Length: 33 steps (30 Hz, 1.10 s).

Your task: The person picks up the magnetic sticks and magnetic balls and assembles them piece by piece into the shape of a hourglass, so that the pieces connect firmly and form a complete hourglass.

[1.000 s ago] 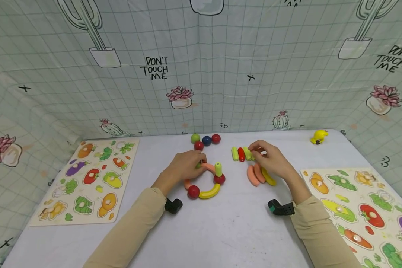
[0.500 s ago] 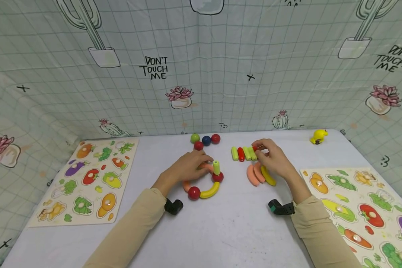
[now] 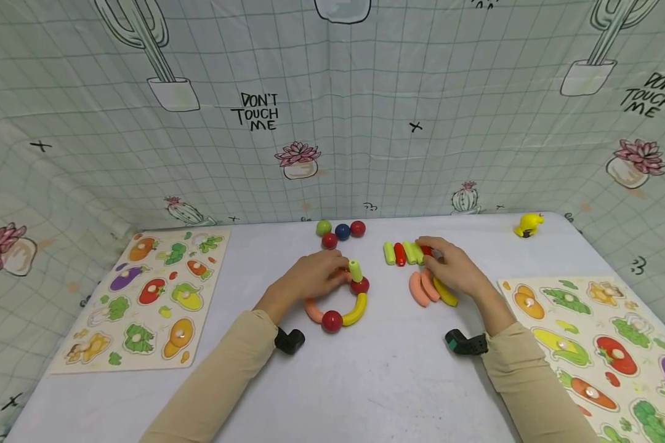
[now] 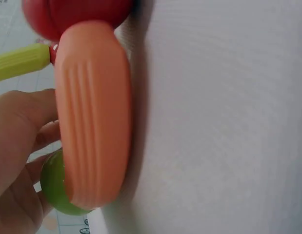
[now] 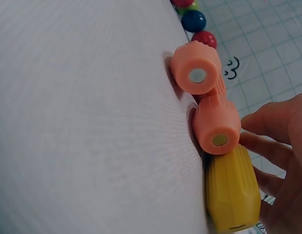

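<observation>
My left hand (image 3: 316, 275) holds the green ball (image 4: 55, 187) of a ring made of balls and curved sticks. An orange curved stick (image 4: 94, 117) joins that ball to a red ball (image 3: 332, 322). A yellow curved stick (image 3: 356, 309) forms the ring's right side. A light green stick (image 3: 355, 271) stands tilted on another red ball (image 3: 360, 285). My left fingers hide the ring's far part. My right hand (image 3: 453, 266) pinches a red stick (image 3: 427, 251) at the right end of a row of short straight sticks (image 3: 409, 253).
Nearer me than the row lie two orange curved sticks (image 3: 419, 289) and a yellow one (image 3: 446, 293). Several loose balls (image 3: 342, 232) sit at the back. Vegetable puzzle boards lie at left (image 3: 149, 301) and right (image 3: 604, 351). A yellow toy (image 3: 529, 225) stands back right.
The ring has turned, its front red ball going right and the upright green stick shifting left and away. My right hand has brought the red stick down beside the row.
</observation>
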Motion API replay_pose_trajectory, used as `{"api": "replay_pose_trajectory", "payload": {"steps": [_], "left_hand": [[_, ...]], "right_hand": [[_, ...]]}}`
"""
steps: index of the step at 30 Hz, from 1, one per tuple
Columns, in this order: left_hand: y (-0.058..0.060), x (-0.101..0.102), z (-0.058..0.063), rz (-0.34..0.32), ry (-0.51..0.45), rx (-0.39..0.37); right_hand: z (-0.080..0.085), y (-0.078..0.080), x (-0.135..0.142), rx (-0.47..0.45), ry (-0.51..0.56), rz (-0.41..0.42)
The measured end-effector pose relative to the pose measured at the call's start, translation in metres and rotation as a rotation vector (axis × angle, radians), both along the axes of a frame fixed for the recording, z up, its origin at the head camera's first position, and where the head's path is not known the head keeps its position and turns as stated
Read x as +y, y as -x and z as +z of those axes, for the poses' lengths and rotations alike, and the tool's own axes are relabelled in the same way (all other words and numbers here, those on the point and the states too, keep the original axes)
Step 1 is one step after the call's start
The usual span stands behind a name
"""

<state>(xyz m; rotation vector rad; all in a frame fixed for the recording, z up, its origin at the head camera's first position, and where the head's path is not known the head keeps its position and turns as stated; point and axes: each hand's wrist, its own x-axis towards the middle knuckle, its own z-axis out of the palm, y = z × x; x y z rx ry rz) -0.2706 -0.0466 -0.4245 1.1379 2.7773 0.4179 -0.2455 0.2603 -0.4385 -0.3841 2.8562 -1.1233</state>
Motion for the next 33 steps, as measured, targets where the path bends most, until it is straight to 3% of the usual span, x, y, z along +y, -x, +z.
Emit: {"api": "replay_pose_trajectory", "payload": {"steps": [12,21,33], "left_hand": [[-0.005,-0.013,0.005,0.19,0.016,-0.079],[-0.004,-0.016,0.002,0.102,-0.068,-0.125],[-0.005,-0.013,0.0,0.193,-0.102,-0.135]], "right_hand": [[0.0,0.001,0.0,0.021,0.006,-0.017],[-0.002,0.002,0.0,-0.008,-0.062,-0.037],[-0.004,0.002,0.0,0.015,-0.085,-0.044]]}}
